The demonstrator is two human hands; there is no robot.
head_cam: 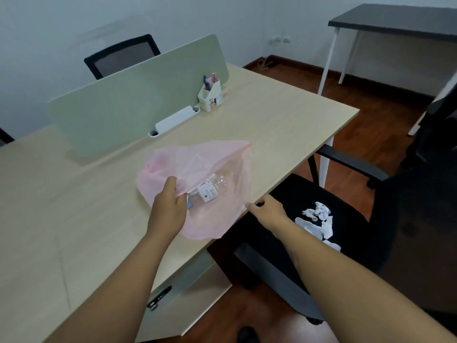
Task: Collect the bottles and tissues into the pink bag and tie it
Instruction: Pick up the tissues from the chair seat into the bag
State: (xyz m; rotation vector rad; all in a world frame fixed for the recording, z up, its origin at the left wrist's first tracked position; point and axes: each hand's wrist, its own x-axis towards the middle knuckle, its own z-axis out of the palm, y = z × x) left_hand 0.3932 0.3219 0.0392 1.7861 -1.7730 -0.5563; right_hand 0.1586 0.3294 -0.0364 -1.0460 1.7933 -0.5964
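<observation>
Head view: the left grip [169,206] is curling its fingers round a gathered fold of the rim of the thin, translucent pink plastic bag [197,167]. The right grip [268,210] is pinching the opposite edge of that bag between thumb and fingertips, so the bag's mouth is being held stretched between the two. The bag is lying on the pale wood-grain surface [272,125] at its near edge, with its lower portion hanging past that edge. Inside the bag, a clear plastic bottle with a white label [210,190] is lying on its side, its blue-capped end pointing toward the left grip. The crumpled white tissues [319,219] are resting outside the bag, on the seat of the black armed office chair [333,194], just right of the right forearm. Farther back on the surface, a grey-green divider panel [128,105] is standing upright, with a white rectangular pen holder [211,97] and a long white cable tray [175,120] sitting beside its base.
</observation>
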